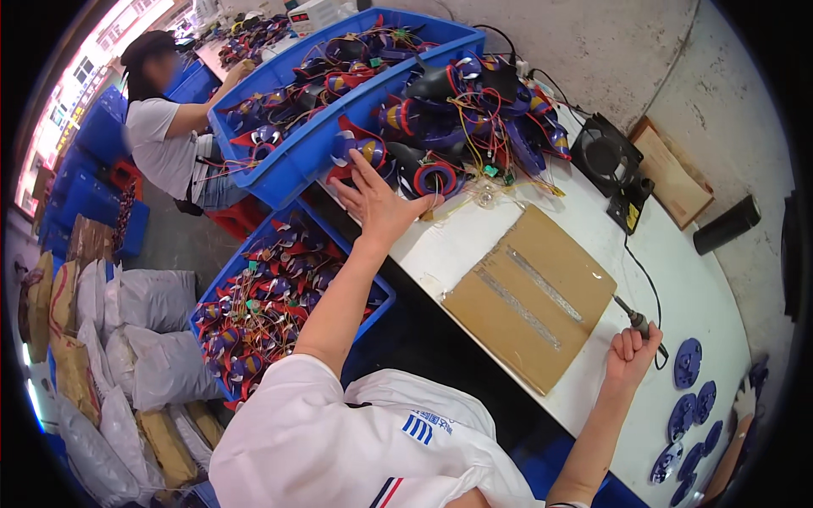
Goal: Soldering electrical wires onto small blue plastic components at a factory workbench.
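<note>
My left hand (377,195) is spread over a pile of purple, black and red toy parts with thin wires (474,118), its fingertips at a purple-and-yellow piece (356,151) beside the upper blue bin (284,173). A black piece with a red ring (428,176) lies by my thumb. My right hand (628,347) grips a handheld tool with a dark handle and metal shaft (635,317), like a soldering iron, at the right edge of a brown cardboard sheet (525,296) with two silvery strips.
Lower blue bin (381,309) of parts, white table (677,288), black fan (605,157), dark cylinder (727,224), purple discs (688,362), stacked sacks (169,364). A seated co-worker (165,148) is at upper left; another person's gloved hand (745,402) is at far right.
</note>
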Demonstrator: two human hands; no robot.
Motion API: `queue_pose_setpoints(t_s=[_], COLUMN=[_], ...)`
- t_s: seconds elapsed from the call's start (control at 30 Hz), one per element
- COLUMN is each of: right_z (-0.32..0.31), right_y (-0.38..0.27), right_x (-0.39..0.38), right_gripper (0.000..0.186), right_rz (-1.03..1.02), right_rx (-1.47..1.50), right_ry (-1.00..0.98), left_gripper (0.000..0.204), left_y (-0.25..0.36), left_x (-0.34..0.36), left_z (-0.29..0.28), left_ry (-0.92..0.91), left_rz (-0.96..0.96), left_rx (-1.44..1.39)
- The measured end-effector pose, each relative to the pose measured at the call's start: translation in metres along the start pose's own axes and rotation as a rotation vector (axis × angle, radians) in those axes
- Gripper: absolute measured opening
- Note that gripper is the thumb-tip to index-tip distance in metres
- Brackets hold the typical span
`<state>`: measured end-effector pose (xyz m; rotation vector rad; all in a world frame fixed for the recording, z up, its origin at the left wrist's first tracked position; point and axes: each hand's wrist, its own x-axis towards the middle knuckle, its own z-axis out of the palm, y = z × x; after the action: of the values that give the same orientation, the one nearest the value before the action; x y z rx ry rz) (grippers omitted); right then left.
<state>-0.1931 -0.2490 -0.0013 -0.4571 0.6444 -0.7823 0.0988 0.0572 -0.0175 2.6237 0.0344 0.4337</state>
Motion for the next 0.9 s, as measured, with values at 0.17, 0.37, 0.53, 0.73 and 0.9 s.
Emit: queue_pose_setpoints(t_s=[0.17, 0.37, 0.53, 0.73, 0.9], right_z=[0.001, -0.002, -0.002, 0.004, 0.006], right_y=[-0.001, -0.003, -0.003, 0.000, -0.001], right_x=[-0.001, 0.001, 0.000, -0.003, -0.006], right_gripper=[0.015, 0.013, 0.013, 0.014, 0.015], right_rz=[-0.049, -0.017, -0.018, -0.028, -0.022], right_rx=[-0.016, 0.004, 0.005, 0.007, 0.007], right_ry=[-0.003, -0.009, -0.014, 0.008, 0.027], left_gripper=[0.125, 0.106, 0.100, 0.098, 0.086], left_y=[-0.016, -0.035, -0.061, -0.095, -0.115], left_x=[-0.003, -0.012, 0.007, 0.049, 0.068], left_z=[-0.004, -0.002, -0.019, -0.044, -0.047], left_ry=[0.064, 0.308, 0.644, 0.725, 0.697], left_rz=[0.072, 0.192, 0.205, 0.115, 0.104], left_rx=[-0.166, -0.200, -0.186, 0.070, 0.260])
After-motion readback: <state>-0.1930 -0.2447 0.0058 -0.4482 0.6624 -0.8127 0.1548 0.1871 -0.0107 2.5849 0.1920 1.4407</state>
